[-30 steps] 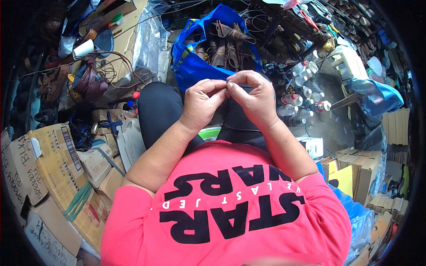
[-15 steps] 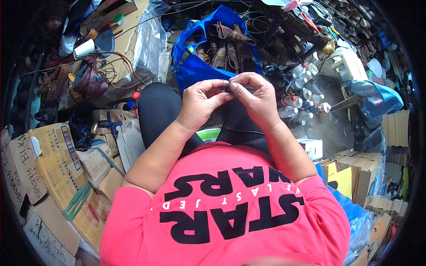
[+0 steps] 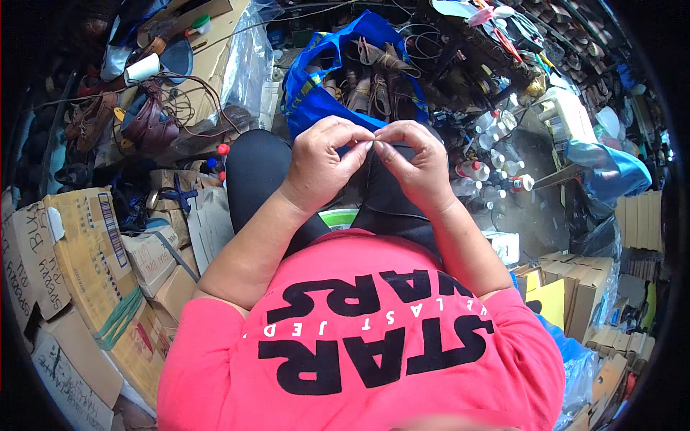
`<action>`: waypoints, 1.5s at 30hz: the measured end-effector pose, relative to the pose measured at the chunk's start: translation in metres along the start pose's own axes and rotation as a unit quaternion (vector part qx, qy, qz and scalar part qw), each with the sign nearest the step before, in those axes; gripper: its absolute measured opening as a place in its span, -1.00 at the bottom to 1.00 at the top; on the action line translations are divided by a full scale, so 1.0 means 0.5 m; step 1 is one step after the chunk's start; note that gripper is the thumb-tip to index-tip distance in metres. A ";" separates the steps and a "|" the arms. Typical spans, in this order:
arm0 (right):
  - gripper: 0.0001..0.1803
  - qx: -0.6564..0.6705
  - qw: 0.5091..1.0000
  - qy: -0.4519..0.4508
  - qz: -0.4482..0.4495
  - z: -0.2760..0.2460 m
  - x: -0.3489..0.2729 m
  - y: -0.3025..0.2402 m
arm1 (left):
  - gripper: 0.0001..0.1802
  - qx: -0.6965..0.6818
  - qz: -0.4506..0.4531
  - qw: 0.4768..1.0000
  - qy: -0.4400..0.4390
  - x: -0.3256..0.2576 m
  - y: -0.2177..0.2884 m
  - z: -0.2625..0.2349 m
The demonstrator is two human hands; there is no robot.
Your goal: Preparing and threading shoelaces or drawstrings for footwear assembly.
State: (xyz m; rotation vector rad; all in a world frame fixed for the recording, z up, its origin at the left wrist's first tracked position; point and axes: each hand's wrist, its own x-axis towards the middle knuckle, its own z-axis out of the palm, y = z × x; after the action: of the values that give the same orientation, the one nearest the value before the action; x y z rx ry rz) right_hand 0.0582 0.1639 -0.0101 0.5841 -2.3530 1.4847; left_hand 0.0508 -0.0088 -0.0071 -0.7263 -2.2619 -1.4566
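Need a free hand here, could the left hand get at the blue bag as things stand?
Probably yes: the blue bag lies open just beyond the left hand, nothing between, though its fingertips are pinched against the right hand.

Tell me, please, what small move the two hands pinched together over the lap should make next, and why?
Probably keep the pinch and raise it slightly. The left hand and right hand meet fingertip to fingertip above the dark trousered knees, in front of the blue plastic bag of brown leather sandals. Whatever they pinch is too small to make out, so it could easily slip.
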 end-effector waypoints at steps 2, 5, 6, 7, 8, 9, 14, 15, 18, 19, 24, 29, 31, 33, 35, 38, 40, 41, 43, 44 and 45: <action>-0.93 -0.001 1.000 0.001 -0.008 0.002 0.001 -0.002 | -0.88 0.015 0.001 1.000 0.006 -0.003 0.002 0.006; -0.92 -0.026 0.999 0.011 -0.021 0.010 0.003 -0.007 | -0.92 0.039 -0.004 0.999 0.025 -0.005 0.000 0.017; -0.92 -0.033 0.999 0.023 -0.018 0.013 0.003 -0.007 | -0.91 0.048 -0.010 0.998 0.037 -0.004 -0.001 0.021; -0.92 -0.041 0.998 0.034 -0.015 0.016 0.004 -0.007 | -0.91 0.048 -0.010 0.998 0.039 -0.003 -0.002 0.023; -0.92 -0.041 0.998 0.034 -0.016 0.018 0.004 -0.007 | -0.90 0.053 -0.015 0.997 0.046 -0.002 -0.003 0.026; -0.92 -0.032 0.999 0.042 0.000 0.020 0.003 -0.008 | -0.89 0.058 -0.019 0.997 0.053 -0.002 -0.004 0.027; -0.92 -0.008 0.998 0.057 0.023 0.026 0.001 -0.004 | -0.89 0.064 -0.037 0.996 0.057 0.000 -0.004 0.024; -0.92 -0.011 0.998 0.062 0.019 0.026 0.000 -0.003 | -0.90 0.066 -0.053 0.995 0.059 0.000 -0.004 0.023; -0.90 0.069 0.993 0.063 0.077 0.029 -0.007 0.010 | -0.94 0.000 -0.099 0.992 0.074 0.004 -0.022 0.009; -0.89 0.152 0.977 0.060 0.140 0.030 -0.010 0.015 | -0.95 -0.067 -0.136 0.987 0.052 0.002 -0.022 0.005; -0.87 0.291 0.936 0.033 0.197 0.029 -0.012 0.020 | -0.86 -0.241 -0.209 0.948 0.006 -0.004 -0.030 0.005; -0.87 0.318 0.925 0.022 0.206 0.029 -0.011 0.012 | -0.87 -0.194 -0.196 0.961 -0.020 0.002 -0.021 0.000; -0.87 0.318 0.926 0.020 0.202 0.029 -0.011 0.014 | -0.89 -0.180 -0.185 0.966 -0.017 0.004 -0.017 0.001; -0.88 0.318 0.927 0.018 0.198 0.031 -0.011 0.014 | -0.91 -0.166 -0.174 0.971 -0.013 0.004 -0.016 0.004; -0.88 0.318 0.928 0.015 0.193 0.032 -0.012 0.015 | -0.93 -0.117 -0.143 0.983 0.000 0.005 -0.015 0.007; -0.87 0.327 0.925 0.011 0.192 0.033 -0.013 0.012 | -0.92 -0.086 -0.117 0.989 0.015 0.007 -0.003 0.004; -0.83 0.319 0.929 0.027 0.188 0.032 -0.014 0.004 | -0.92 -0.089 -0.117 0.989 0.021 0.009 0.001 0.000; -0.83 0.319 0.929 0.027 0.187 0.032 -0.014 0.001 | -0.92 -0.093 -0.118 0.988 0.026 0.009 0.002 -0.002; -0.77 0.361 0.906 0.065 0.210 0.032 -0.013 -0.002 | -0.92 -0.099 -0.126 0.987 0.029 0.008 -0.001 -0.006; -0.77 0.361 0.907 0.065 0.210 0.031 -0.013 -0.002 | -0.92 -0.106 -0.134 0.985 0.031 0.008 -0.001 -0.007; -0.76 0.340 0.920 0.063 0.187 0.029 -0.012 0.000 | -0.92 -0.106 -0.134 0.985 0.031 0.008 0.001 -0.006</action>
State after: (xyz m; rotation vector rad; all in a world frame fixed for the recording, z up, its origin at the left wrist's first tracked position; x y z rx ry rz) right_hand 0.0629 0.1520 -0.0187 0.1594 -1.8769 2.4579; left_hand 0.0477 -0.0106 -0.0034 -0.4398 -2.2462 -1.8398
